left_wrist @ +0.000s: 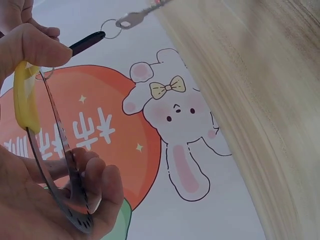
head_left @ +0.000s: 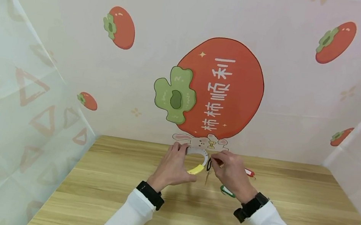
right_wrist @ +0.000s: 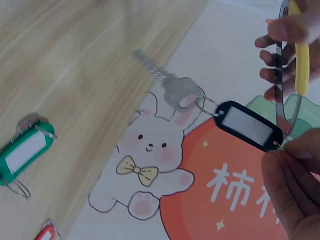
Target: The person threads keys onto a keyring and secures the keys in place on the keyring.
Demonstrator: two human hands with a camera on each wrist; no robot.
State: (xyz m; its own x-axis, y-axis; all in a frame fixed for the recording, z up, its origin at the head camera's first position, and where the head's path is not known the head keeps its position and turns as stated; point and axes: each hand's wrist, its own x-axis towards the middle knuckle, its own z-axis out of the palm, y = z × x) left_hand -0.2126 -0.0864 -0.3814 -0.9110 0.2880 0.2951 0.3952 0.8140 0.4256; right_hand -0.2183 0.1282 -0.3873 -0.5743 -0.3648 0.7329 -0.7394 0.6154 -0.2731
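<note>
- Black tag (right_wrist: pixel 247 126): held up in the air between the two hands, just beside the edge of the ring (head_left: pixel 197 151), with the key (right_wrist: pixel 180 92) hanging off its far end.
- Left hand (head_left: pixel 174 165): thumb on the ring's yellow grip (left_wrist: pixel 22 102), fingers curled round the grey band, so the ring is held firmly.
- Right hand (head_left: pixel 232 173): thumb and forefinger together, apparently pinching the thin loop (right_wrist: pixel 278 145) at the tag's near end.
- Step in hand: this looks like working the loop at the ring. Whether the loop already passes round the band cannot be told, since the fingertips hide the join.
- Next move: it seems to call for a steady left hand and a small, fine turn of the right pinch, with the key left free to swing.
- Nearby: the green tag (head_left: pixel 227 191) and the red tag (head_left: pixel 249 173) lie on the table (head_left: pixel 84 203), near the right hand, neither of them held.
</note>
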